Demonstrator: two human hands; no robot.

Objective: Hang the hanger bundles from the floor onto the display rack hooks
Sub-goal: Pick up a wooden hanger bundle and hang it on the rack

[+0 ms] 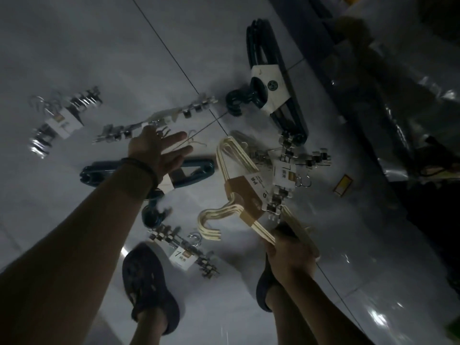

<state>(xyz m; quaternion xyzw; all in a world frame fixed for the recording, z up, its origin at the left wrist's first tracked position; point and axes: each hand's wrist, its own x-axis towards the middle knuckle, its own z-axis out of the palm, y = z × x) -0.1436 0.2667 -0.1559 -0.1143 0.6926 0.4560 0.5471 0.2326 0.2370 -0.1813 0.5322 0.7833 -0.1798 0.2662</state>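
Observation:
My right hand (290,247) grips one end of a cream hanger bundle (239,180) with a tan paper band, lifted above the floor. My left hand (159,150) is spread open, fingers apart, hovering over a dark teal hanger bundle (196,168) and near a long metal clip-hanger bundle (154,120). More bundles lie on the white tiled floor: a dark teal one (271,78) at the top, a clip bundle (59,120) at the left, one with a "7" label (184,252) by my feet, and another clip bundle (288,175) beside the cream one.
My two feet in dark clogs (149,280) stand at the bottom of the view. A dark rack base with shiny plastic-wrapped goods (388,100) runs along the right side. A small yellow tag (343,185) lies on the floor near it.

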